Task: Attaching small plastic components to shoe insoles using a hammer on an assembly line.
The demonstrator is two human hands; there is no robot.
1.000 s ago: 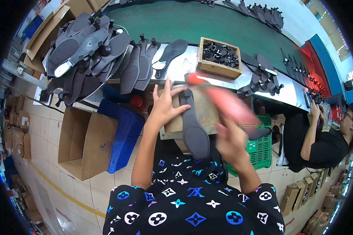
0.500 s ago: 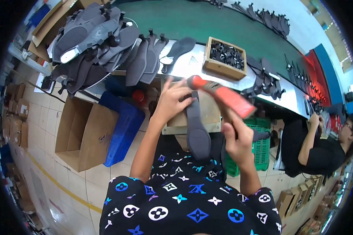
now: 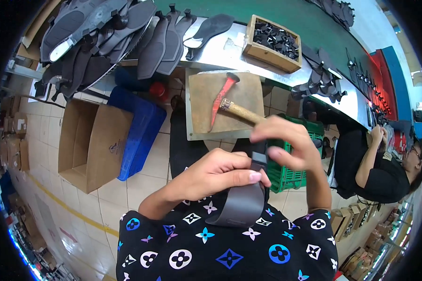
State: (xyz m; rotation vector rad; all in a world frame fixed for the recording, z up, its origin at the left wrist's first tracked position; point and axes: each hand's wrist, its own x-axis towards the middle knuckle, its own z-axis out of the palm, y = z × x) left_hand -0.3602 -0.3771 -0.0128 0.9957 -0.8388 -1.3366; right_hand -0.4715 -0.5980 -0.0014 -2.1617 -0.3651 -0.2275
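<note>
In front of my torso my left hand (image 3: 213, 175) grips a dark grey shoe sole (image 3: 244, 203) near its narrow end, where a small black block stands up. The sole's broad end curves down toward my shirt. My right hand (image 3: 293, 143) is beside that block, its thumb and fingers apart and slightly blurred; I see nothing held in it. A hammer (image 3: 241, 111) with a red head and wooden handle lies on the brown-topped work block (image 3: 199, 105). Its handle end reaches close to my right fingertips.
Many soles (image 3: 96, 35) are piled at the back left. A wooden box (image 3: 273, 61) of small black parts stands on the bench. Below are a cardboard box (image 3: 105, 150), a blue bin (image 3: 143, 136) and a green crate (image 3: 286, 175). At right, a person (image 3: 384, 173) sits working.
The hammer has gone from my right hand onto the work block. My left hand has brought the sole off the block toward my body, and my right hand has come beside it.
</note>
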